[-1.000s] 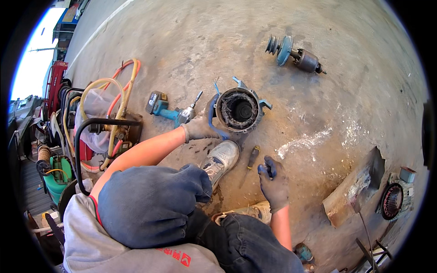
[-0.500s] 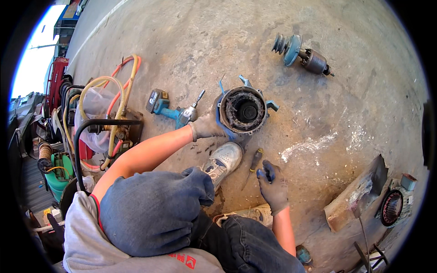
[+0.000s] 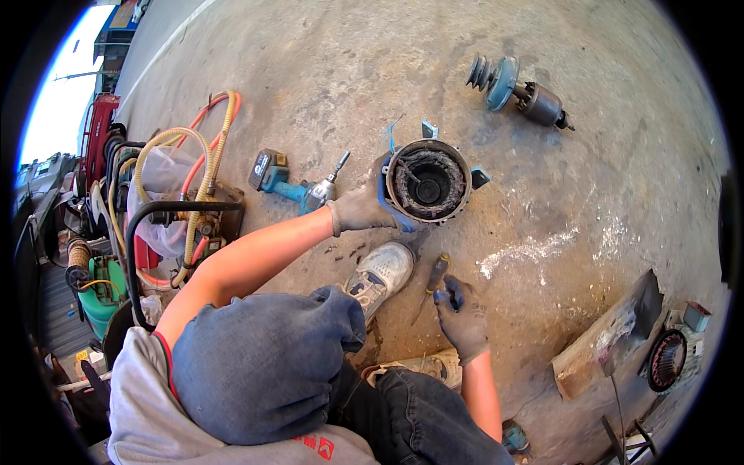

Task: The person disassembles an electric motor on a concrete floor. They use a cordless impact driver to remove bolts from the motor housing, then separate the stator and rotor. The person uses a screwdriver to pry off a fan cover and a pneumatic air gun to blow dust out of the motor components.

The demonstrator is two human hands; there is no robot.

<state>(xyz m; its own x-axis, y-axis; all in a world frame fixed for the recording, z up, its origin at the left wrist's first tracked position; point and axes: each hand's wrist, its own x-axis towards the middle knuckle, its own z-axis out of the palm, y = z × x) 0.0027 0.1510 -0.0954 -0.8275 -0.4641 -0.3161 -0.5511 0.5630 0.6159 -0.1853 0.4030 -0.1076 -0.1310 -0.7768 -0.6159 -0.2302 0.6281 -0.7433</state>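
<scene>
My left hand (image 3: 364,209), in a grey glove with blue fingers, grips the side of a blue motor housing (image 3: 463,182). The housing stands on the concrete, its round open end facing up. Dark, ragged winding remains (image 3: 443,159) line its inside. My right hand (image 3: 463,319), gloved alike, hovers over the floor with fingers loosely curled and the thumb a little apart. I see nothing in it. Just beside its fingertips lies a screwdriver (image 3: 438,269) with a yellow and black handle. A teal cordless impact wrench (image 3: 298,192) rests left of the housing.
A rotor with a pulley and blue end cover (image 3: 504,84) lies at the far right. Nearer right are a bent metal sheet (image 3: 601,341) and another stator (image 3: 668,358). A hose-draped pump (image 3: 221,209) stands at left. My shoe (image 3: 380,271) is close to the housing.
The housing has shifted slightly right and tilted, its opening turned more toward me, with my left hand still on it. My right hand has moved a little left, its fingers curling closer.
</scene>
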